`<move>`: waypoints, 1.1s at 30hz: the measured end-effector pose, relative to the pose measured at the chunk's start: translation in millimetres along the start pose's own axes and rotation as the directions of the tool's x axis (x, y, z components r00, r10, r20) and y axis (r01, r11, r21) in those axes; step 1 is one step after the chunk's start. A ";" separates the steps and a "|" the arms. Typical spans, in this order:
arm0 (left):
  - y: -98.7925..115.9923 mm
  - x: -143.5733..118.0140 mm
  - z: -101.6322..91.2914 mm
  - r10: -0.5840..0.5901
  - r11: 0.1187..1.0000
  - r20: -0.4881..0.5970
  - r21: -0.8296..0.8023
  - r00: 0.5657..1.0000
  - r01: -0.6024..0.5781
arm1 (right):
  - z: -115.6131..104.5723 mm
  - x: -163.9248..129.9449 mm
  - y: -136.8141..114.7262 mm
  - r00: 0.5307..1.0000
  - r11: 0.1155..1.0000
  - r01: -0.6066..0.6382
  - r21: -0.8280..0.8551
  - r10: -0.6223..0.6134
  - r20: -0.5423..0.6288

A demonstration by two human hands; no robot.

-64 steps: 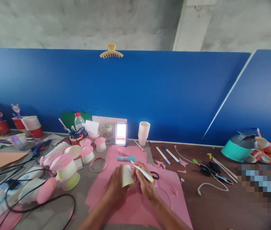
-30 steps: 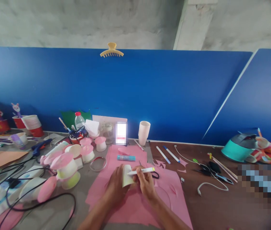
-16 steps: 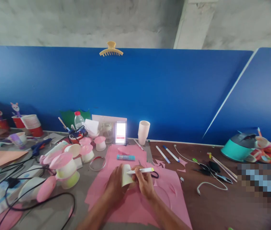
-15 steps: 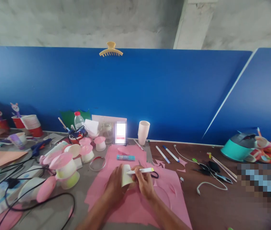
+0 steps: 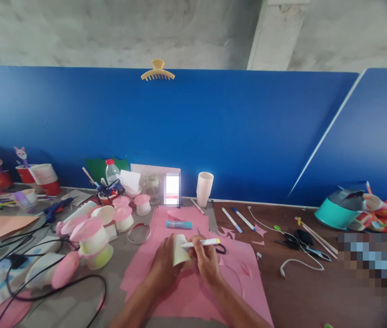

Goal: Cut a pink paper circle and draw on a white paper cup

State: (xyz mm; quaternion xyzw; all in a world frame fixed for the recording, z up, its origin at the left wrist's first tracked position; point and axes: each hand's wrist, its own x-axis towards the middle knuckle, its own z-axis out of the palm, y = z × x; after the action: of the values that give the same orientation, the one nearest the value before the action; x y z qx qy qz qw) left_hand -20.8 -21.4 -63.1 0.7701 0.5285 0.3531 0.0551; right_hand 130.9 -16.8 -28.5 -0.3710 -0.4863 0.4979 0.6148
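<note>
Left hand (image 5: 163,266) cradles paper cup (image 5: 179,249); right hand (image 5: 207,260) levels marker (image 5: 200,243).

A pixelated patch (image 5: 374,266) hides the table's right edge; another blur (image 5: 172,188) masks a small upright item.

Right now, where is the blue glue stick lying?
In the head view, the blue glue stick lies flat on the far part of the pink paper sheet, just beyond the white paper cup held in the left hand.
</note>
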 end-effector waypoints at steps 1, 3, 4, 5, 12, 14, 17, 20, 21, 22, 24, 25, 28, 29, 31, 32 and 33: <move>0.7 0.2 -0.7 -0.004 1.000 0.010 -0.001 1.000 0.004 | 0.1 0.0 0.4 1.000 1.000 -0.005 0.002 0.005 -0.008; 2.2 0.6 -2.6 -0.003 1.000 0.037 -0.009 0.999 0.003 | 0.1 -0.2 1.9 1.000 1.000 -0.018 0.008 0.018 -0.025; 2.6 0.8 -3.3 0.002 1.000 0.048 -0.015 0.999 -0.001 | -0.1 -0.3 3.0 0.999 1.000 -0.023 0.009 0.023 -0.027; 2.7 1.0 -3.9 0.005 1.000 0.051 -0.022 0.999 -0.004 | -0.4 -0.4 4.1 0.999 1.000 -0.026 0.008 0.026 -0.025; 0.6 2.1 -3.5 0.022 1.000 0.045 -0.022 0.999 -0.021 | -1.3 0.4 5.9 1.000 1.000 -0.020 -0.003 0.019 -0.021; 1.7 2.3 -4.8 0.035 0.999 0.038 -0.020 0.999 -0.034 | -0.5 0.4 3.5 1.000 1.000 -0.023 -0.003 0.023 -0.019; 4.0 2.7 -7.4 0.046 0.999 0.026 -0.014 0.999 -0.045 | 0.6 0.0 0.2 0.999 1.000 -0.026 -0.012 0.025 -0.022; 5.3 3.2 -8.2 0.048 0.999 0.032 -0.009 0.998 -0.048 | 0.9 -0.3 -0.7 1.000 1.000 -0.011 -0.023 0.011 -0.022; 5.2 3.3 -7.6 0.047 0.999 0.040 -0.012 0.998 -0.046 | 0.8 -0.4 -0.4 1.000 1.000 -0.007 -0.024 0.006 -0.021; 4.6 3.3 -6.6 0.042 0.999 0.043 -0.015 0.998 -0.041 | 0.7 -0.4 0.1 1.000 1.000 -0.005 -0.023 0.004 -0.021; 2.5 2.9 -3.8 0.032 0.999 0.036 -0.022 0.999 -0.031 | 0.4 -0.2 1.8 1.000 1.000 -0.009 -0.017 0.009 -0.026; 1.1 2.6 -2.3 0.028 0.999 0.027 -0.025 0.999 -0.027 | 0.2 0.0 2.7 1.000 1.000 -0.014 -0.015 0.014 -0.027; -2.1 2.2 -0.6 0.029 0.999 0.018 -0.023 0.999 -0.028 | -0.2 0.7 5.0 0.999 1.000 -0.025 -0.015 0.025 -0.026; -2.5 2.4 -1.1 0.031 0.999 0.028 -0.023 0.999 -0.031 | -0.2 0.9 5.3 0.999 1.000 -0.023 -0.019 0.023 -0.023; -2.1 3.3 -3.1 0.032 0.999 0.057 -0.031 0.998 -0.031 | -0.1 1.0 4.9 1.000 0.999 -0.010 -0.030 0.010 -0.019; -1.5 3.8 -4.2 0.031 0.999 0.068 -0.038 0.997 -0.029 | 0.0 1.0 4.3 1.000 0.999 -0.005 -0.035 0.004 -0.019; -0.8 4.1 -5.0 0.030 0.999 0.072 -0.043 0.997 -0.027 | 0.2 0.8 3.5 1.000 0.999 -0.004 -0.039 0.003 -0.019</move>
State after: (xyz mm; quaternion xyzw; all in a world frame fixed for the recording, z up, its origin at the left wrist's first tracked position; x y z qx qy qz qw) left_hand -23.7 -18.9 -57.7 0.7885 0.5077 0.3365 0.0854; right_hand 129.9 -15.2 -31.5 -0.3882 -0.4895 0.4859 0.6111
